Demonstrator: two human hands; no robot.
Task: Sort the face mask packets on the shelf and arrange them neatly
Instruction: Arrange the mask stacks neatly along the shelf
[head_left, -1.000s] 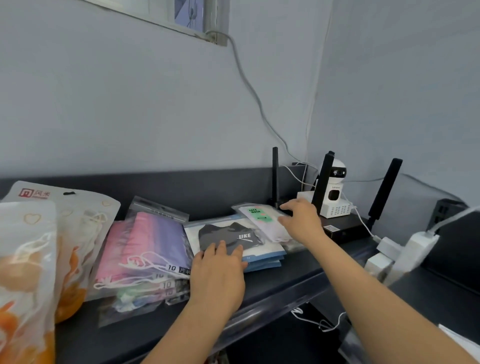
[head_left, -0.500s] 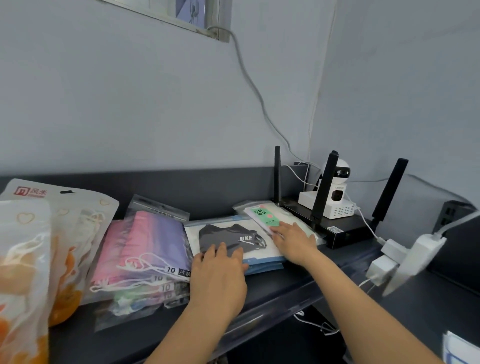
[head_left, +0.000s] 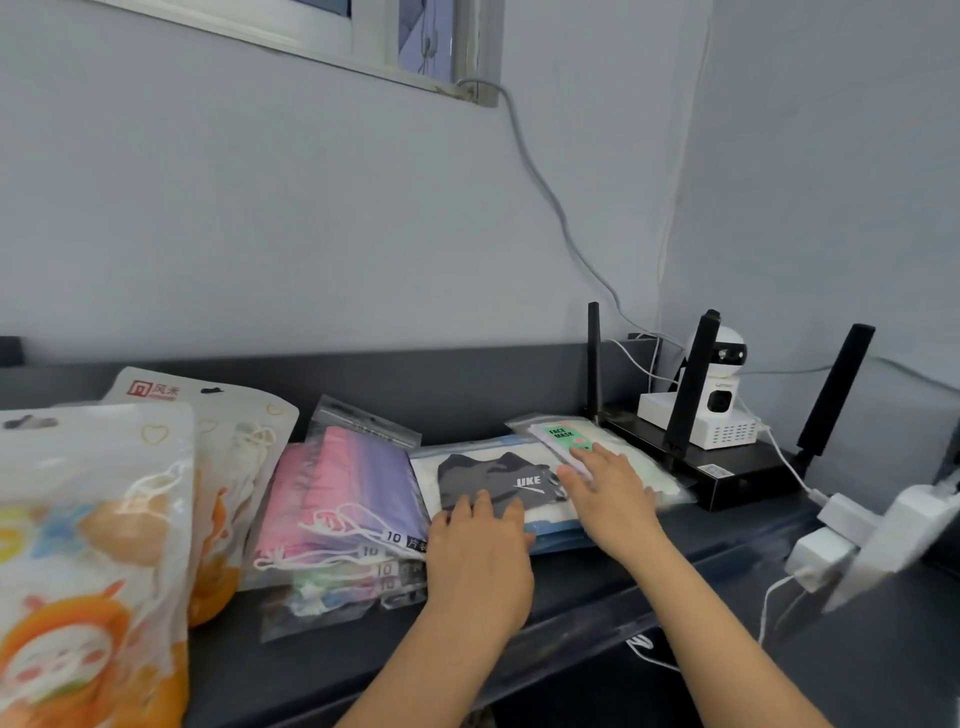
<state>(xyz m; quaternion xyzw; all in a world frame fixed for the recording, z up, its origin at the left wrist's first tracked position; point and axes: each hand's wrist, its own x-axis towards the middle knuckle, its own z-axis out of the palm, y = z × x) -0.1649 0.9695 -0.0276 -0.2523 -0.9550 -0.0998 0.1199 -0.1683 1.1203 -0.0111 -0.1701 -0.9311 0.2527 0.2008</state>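
Single view, head-worn, wide-angle. The camera sits just in front of the shelf, looking forward and slightly down, square-on to the grey wall behind it. Range is close: both forearms enter from the bottom edge, and the left hand and right hand reach only to the lower middle of the frame. The shelf fills the lower third. The room corner stands right of centre, above the router. A window frame is cut by the top edge. Packets at far left loom largest, being nearest the lens.

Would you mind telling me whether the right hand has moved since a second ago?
Yes. The right hand has drawn back from the router toward the shelf's front edge, over the FACE MASK packet.
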